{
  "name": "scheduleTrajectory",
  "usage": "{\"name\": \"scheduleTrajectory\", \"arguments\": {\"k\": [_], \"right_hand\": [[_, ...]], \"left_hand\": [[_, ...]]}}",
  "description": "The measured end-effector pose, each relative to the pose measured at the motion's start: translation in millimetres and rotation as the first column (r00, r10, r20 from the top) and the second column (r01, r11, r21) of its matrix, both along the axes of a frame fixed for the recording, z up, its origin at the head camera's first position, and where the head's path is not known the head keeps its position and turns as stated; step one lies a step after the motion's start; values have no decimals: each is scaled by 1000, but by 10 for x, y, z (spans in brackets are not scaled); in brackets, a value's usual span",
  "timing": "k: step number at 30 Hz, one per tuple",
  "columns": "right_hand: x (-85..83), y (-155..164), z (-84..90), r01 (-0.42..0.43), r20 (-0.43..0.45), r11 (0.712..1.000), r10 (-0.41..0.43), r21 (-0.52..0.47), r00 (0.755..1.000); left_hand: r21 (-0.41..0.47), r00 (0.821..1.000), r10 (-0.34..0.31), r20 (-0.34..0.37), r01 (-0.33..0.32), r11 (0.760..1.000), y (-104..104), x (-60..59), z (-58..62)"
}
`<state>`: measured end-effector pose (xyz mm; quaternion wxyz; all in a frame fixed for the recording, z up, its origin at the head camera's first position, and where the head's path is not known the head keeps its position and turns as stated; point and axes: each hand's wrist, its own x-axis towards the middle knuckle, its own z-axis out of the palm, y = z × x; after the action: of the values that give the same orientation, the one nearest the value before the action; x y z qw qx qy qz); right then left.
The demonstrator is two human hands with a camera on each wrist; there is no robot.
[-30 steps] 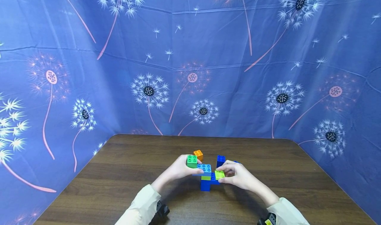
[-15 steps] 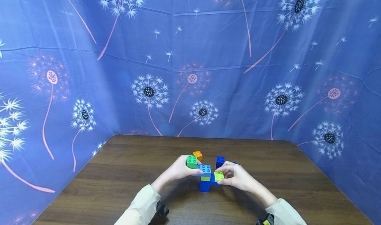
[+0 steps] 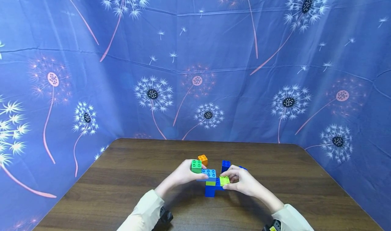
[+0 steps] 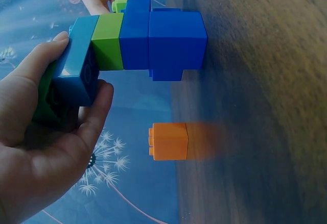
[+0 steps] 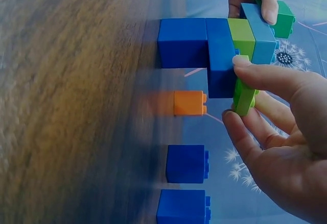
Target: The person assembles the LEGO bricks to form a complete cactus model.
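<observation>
Two hands on one brick stack [image 3: 210, 185], which stands on the table [image 3: 122, 176] near its front middle.

Stack, bottom to top: dark blue base, dark blue brick, lime layer, light blue brick [image 3: 209, 173] on top.

Left hand [image 3: 183, 172]: fingers curled round the stack's top left, pinching the light blue brick and the green brick [image 3: 196, 166] joined to its left side. In the left wrist view the thumb lies along the light blue brick [image 4: 76, 63], fingers wrap below.

Right hand [image 3: 242, 180]: thumb and fingers pinch a flat lime plate [image 3: 224, 180] against the right side of the stack, at the dark blue brick's overhang. Right wrist view shows the plate [image 5: 244, 95] edge-on between thumb and forefinger, touching the blue brick.

Loose bricks, all relative to the stack:
- orange brick [image 3: 203, 160] just behind, left of centre, apart from the stack; partly hidden by the left hand.
- dark blue brick [image 3: 225, 165] behind, to the right, close to the right hand's fingers.
- second dark blue brick [image 5: 183, 207] further right; in the head view mostly hidden behind the right hand.

Dandelion-print blue cloth [image 3: 195, 64] backs the table on all sides.
</observation>
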<state>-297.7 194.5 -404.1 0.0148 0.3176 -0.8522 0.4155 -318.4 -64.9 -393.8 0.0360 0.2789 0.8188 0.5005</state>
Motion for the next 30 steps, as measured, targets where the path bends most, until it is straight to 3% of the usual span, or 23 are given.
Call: {"name": "scheduleTrajectory", "arguments": {"k": [9,21,30], "right_hand": [[34,-28,22,7,23,1000,-7,15,1000],[8,-3,-4,16,-34,997,-13,75,999],[-12,58,-8,-26,-22,997,27,70,999]], "left_hand": [[0,1000,14,6,-14,1000,-5,91,56],[18,1000,1,27,-1,1000,-29,63,13],[-2,1000,1,14,-1,1000,-31,47,12]]}}
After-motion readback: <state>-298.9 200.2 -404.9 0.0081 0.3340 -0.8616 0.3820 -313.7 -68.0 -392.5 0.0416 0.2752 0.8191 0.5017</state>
